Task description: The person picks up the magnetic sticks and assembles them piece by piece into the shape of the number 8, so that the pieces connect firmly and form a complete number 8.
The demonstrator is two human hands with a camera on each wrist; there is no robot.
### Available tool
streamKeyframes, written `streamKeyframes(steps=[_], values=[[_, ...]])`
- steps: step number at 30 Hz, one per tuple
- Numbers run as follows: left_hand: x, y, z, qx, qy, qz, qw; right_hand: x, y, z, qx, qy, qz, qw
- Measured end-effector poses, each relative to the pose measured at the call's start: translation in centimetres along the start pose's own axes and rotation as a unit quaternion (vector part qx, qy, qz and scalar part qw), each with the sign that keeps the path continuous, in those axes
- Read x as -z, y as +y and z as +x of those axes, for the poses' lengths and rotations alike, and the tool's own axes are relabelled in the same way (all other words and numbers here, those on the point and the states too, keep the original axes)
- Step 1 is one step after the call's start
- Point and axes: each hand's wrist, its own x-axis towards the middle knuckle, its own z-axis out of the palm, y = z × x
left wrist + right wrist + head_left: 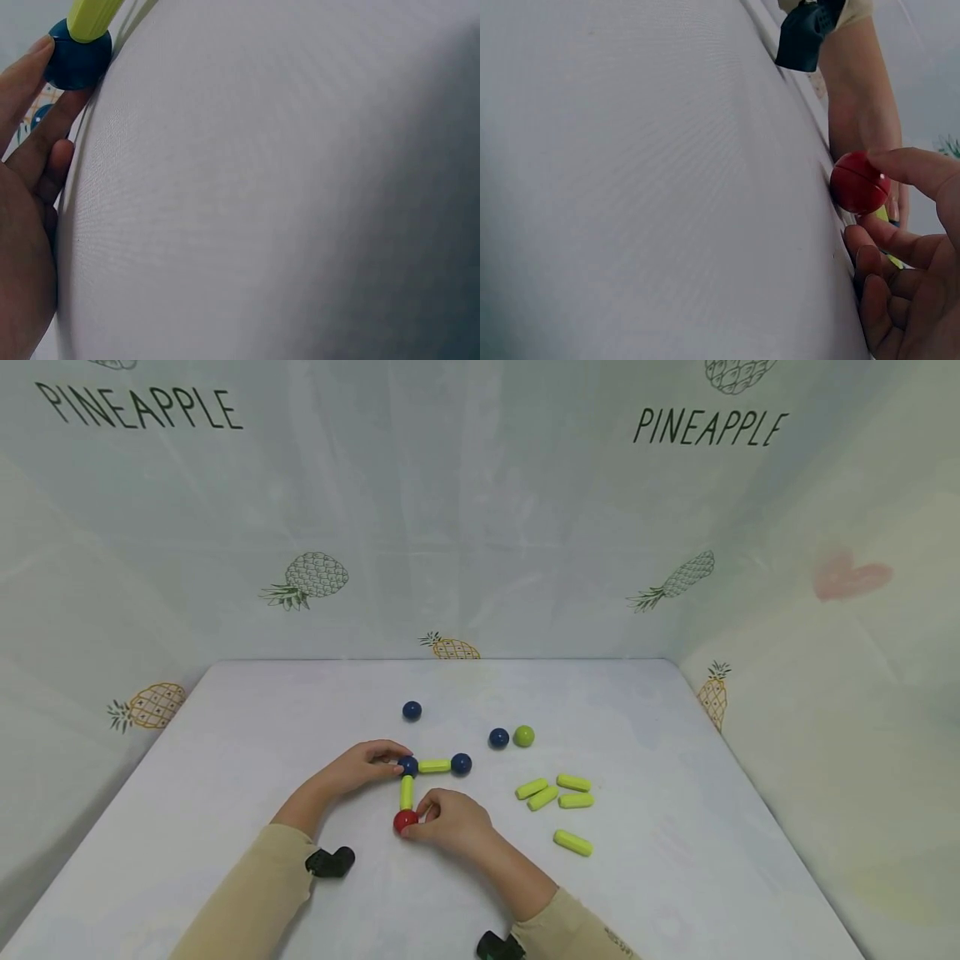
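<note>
Head view showed a connected L-shaped assembly on the white bench, midway between the person's two hands. Left hand: thumb and finger pinched the glossy dark blue corner ball from its left side. Right hand: thumb and finger pinched the glossy red ball from its right side.

Governing relation: the yellow-green faceted near rod lay between the two held balls, its long axis running away from the person. Its far end met the corner ball; its near end appeared to meet the red ball. The left hand was therefore nearer the far end, the right hand nearer the near end. A second yellow-green cross rod extended rightward from the corner ball, roughly square to the first, and ended at a dark blue end ball.

Loose parts: one dark blue ball sat beyond the corner; a further dark blue ball and a light green ball sat side by side, farther right. Five yellow-green loose rods lay to the right of the right hand.

Markings: "PINEAPPLE" was legible twice on the pale printed backdrop. Small print on the tan right sleeve could not be read. No brand was legible on the parts.
</note>
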Motion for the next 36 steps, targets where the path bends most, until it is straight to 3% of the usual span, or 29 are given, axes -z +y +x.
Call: streamKeyframes(steps=[20,24,28,36], values=[[0.3,0.6,-0.4,-0.015,-0.007,-0.019,0.9997,0.4,-0.1,-0.4,0.024,0.002,0.018,0.9995],[0.3,0.7,-0.4,-0.011,-0.004,-0.019,0.9997,0.7,0.1,-0.3,0.029,-0.007,0.054,0.9981],[0.2,0.8,-0.6,-0.008,-0.006,-0.020,0.9998,1.4,0.1,0.1,0.028,-0.008,0.089,0.9956],[-0.1,0.8,-0.6,-0.007,-0.004,-0.018,0.9998,3.8,0.1,1.6,0.035,0.015,0.068,0.9970]])
